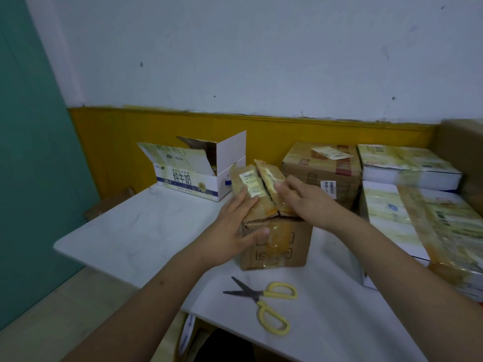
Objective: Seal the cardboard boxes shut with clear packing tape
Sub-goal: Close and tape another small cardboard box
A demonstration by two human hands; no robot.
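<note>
White marble-look counter [136, 231] carries a small brown cardboard box [277, 244] at its middle, its two top flaps [261, 184] standing half up. My left hand [235, 228] lies flat and spread on the left flap, thumb on the box front; my right hand [303, 199] presses straight fingers on the right flap. I judge both flaps should be pushed level, edges meeting, before any tape; yellow-handled scissors [264, 299] lie just in front.

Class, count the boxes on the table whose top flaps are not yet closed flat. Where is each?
2. The small brown box sits under both hands, flaps raised. The white milk carton stands open at the back left. Boxes on the right look taped; others may be hidden.
</note>
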